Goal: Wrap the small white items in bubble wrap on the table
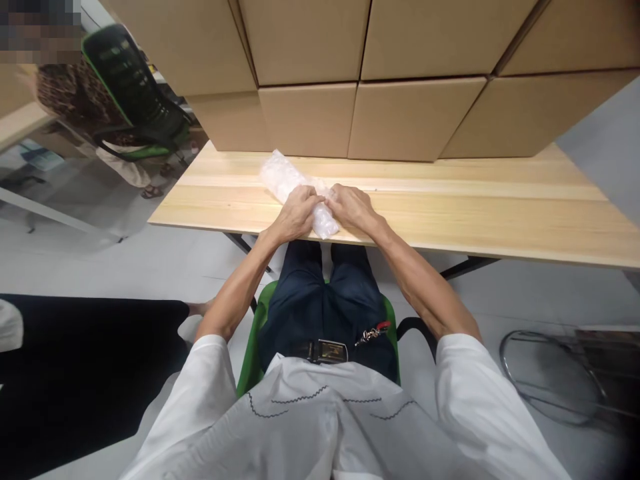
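Note:
A translucent whitish plastic wrap (283, 175), which looks like bubble wrap, lies slantwise near the front edge of the wooden table (475, 207). My left hand (299, 210) is closed on its middle part, fingers curled inward. From the other side my right hand (350, 205) grips the same wrap, its fingertips close to those of the left. One end of the wrap sticks out toward the cardboard boxes, the other toward my lap. Whether anything is inside the wrap cannot be made out.
Stacked cardboard boxes (310, 120) line the table's back edge. A person sits on a green-and-black chair (135, 93) at the far left. Another person's dark-clothed legs (90, 367) are close on my left. A round metal stool frame (550, 377) stands at the lower right.

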`<state>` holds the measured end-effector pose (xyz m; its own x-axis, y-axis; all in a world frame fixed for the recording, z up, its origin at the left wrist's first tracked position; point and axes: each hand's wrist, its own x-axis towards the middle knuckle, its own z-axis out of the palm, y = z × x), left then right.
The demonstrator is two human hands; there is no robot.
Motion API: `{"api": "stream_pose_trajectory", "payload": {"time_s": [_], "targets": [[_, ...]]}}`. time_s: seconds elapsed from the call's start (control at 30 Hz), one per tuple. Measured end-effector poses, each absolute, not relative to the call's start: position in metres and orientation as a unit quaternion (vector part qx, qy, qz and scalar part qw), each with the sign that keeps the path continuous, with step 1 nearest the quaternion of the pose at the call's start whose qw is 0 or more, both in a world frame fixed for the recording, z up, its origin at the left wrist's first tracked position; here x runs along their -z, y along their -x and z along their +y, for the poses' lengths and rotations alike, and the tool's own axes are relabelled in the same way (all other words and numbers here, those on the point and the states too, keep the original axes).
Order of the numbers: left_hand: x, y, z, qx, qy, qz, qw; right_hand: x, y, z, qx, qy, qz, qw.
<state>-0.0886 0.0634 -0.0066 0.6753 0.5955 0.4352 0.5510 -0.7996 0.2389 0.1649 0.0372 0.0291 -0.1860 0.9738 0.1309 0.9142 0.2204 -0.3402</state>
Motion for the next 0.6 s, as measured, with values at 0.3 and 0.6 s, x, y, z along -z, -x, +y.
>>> {"api": "stream_pose_trajectory", "payload": {"time_s": [0.3, 0.6], "targets": [[0.001, 0.100, 0.056, -0.182, -0.940, 0.288, -0.014, -0.014, -0.205, 0.058, -0.191, 0.621, -0.667, 0.365], [-0.024, 0.068, 0.058, -0.091, -0.948, 0.303, -0.043, -0.018, -0.222, 0.058, -0.215, 0.641, -0.575, 0.461]]}}
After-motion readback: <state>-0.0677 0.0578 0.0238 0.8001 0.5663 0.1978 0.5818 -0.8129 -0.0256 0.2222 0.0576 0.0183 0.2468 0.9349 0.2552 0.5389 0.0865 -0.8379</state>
